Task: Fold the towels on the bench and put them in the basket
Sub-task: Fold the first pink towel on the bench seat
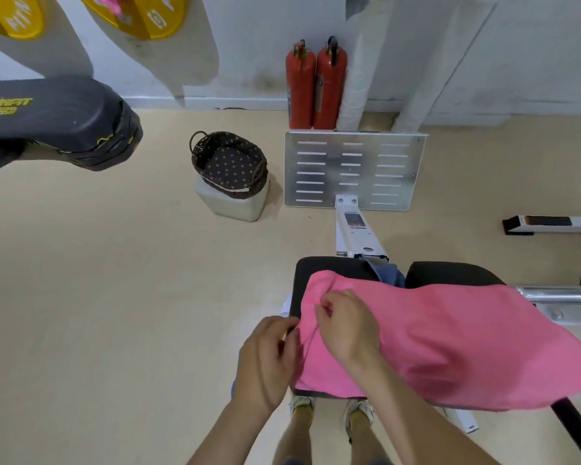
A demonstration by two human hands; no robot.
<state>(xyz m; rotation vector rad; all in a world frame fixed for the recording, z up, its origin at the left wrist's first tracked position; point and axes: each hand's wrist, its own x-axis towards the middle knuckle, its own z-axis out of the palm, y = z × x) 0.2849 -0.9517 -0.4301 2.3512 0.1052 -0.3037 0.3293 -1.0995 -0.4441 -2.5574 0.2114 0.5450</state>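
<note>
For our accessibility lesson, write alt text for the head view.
A person's left hand and right hand pinch the left end of a pink towel spread over a black bench. A dark basket stands on a pale block beyond.

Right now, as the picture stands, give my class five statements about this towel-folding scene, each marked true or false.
1. The pink towel lies spread over the bench. True.
2. The basket holds a folded towel. False: only its dotted lining shows inside.
3. The left hand and the right hand both pinch the pink towel at its end nearer the basket. True.
4. The basket stands on the bench. False: it sits on a pale block on the floor.
5. Three fire extinguishers stand by the wall. False: there are two red fire extinguishers.
</note>
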